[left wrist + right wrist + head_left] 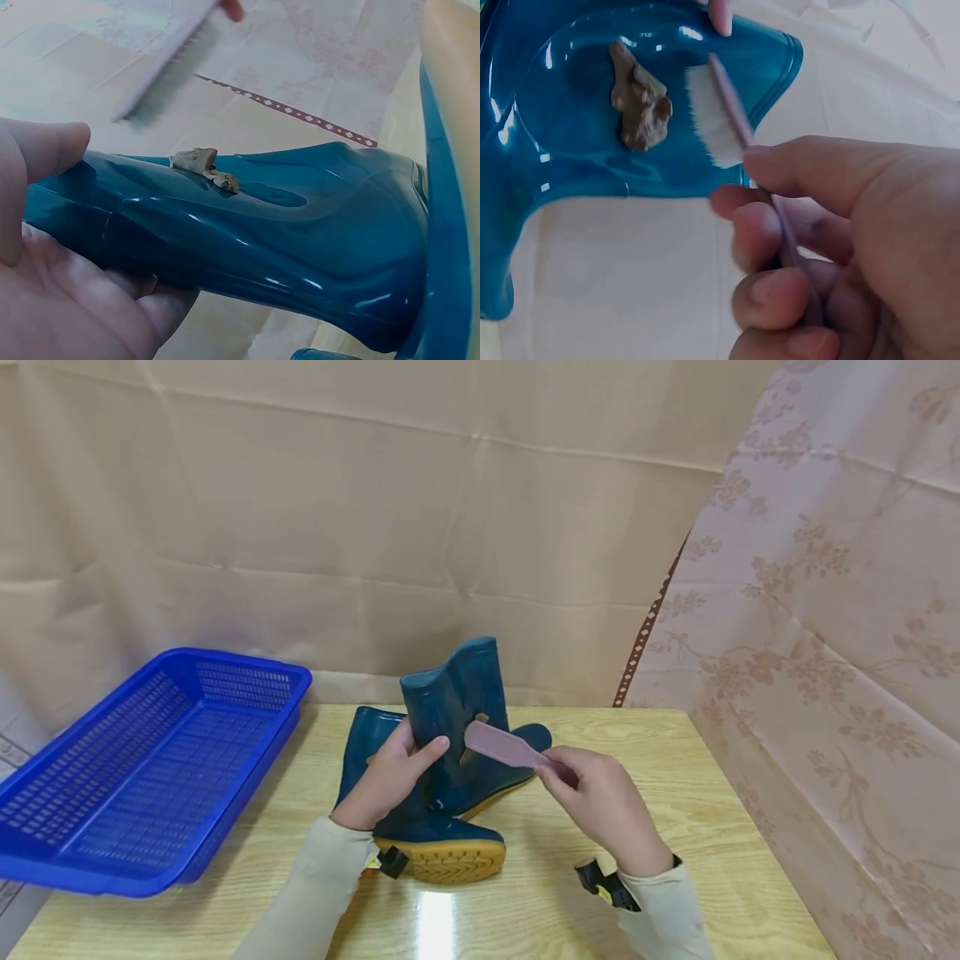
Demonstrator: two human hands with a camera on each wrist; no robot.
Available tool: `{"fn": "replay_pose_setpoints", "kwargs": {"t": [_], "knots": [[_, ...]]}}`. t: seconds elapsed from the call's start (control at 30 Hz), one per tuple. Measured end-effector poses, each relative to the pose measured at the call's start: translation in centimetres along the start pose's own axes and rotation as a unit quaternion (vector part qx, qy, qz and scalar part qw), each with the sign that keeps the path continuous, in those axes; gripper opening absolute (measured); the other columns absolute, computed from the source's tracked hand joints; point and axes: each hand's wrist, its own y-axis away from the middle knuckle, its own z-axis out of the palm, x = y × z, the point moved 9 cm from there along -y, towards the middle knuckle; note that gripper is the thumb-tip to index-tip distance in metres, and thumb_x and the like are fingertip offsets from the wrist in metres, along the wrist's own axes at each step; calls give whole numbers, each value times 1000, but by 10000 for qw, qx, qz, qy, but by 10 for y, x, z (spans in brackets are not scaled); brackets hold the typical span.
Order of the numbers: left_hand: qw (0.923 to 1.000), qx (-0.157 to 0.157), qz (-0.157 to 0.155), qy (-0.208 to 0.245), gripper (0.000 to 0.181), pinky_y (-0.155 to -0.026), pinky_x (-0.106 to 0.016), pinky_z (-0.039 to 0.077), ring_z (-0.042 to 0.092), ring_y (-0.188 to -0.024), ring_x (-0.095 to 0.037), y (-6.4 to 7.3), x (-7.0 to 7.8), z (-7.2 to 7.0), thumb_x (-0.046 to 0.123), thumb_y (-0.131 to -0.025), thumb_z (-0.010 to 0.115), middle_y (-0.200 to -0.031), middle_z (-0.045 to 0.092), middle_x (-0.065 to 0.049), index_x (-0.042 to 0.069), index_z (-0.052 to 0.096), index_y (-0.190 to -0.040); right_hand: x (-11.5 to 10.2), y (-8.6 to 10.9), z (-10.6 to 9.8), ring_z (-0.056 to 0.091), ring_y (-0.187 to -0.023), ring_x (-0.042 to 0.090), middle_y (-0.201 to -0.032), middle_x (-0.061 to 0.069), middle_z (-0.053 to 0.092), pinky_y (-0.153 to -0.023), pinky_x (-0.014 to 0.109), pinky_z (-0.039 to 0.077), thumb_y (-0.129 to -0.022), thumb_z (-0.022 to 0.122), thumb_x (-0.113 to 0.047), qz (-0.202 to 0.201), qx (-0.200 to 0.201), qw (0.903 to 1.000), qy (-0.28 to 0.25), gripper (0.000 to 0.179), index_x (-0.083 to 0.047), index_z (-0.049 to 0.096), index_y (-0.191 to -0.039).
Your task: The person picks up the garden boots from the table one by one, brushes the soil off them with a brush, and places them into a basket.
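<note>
My left hand grips the shaft of a teal rubber boot, thumb across its front and fingers behind it. That boot stands a little tilted, its toe pointing right. A lump of brown mud clings to the side of the shaft. In my right hand I hold a mauve brush by its handle. The white bristles face the boot beside the mud, and in the left wrist view the brush is above the boot. A second teal boot with a yellow sole leans in front, partly behind my left hand.
A blue plastic basket with mesh sides stands at the left of the wooden table. A beige cloth hangs behind the table, and a flowered pink cloth hangs along the right side.
</note>
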Motion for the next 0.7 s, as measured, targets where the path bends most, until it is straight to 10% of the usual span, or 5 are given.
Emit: {"fn": "replay_pose_setpoints", "kwargs": {"t": [0.4,0.7], "knots": [[9988,-269,361,192,63,-119,-65,29,39,-148,-33,1,5,6,42,-108,52,-163,38,-2,26,23,-162,-9,-2,11,45,-57,5,-72,-11,57,-50,22,36,-96,76,-19,-193,-14,9997,119,6,-16,79,-100],[9991,-243,336,100,63,-119,-64,29,40,-147,-32,1,5,6,43,-108,52,-163,39,-3,25,23,-161,6,-1,19,47,-57,9,-72,-7,59,-50,23,34,-99,73,-20,567,-422,9973,-203,8,-16,78,-102]]}}
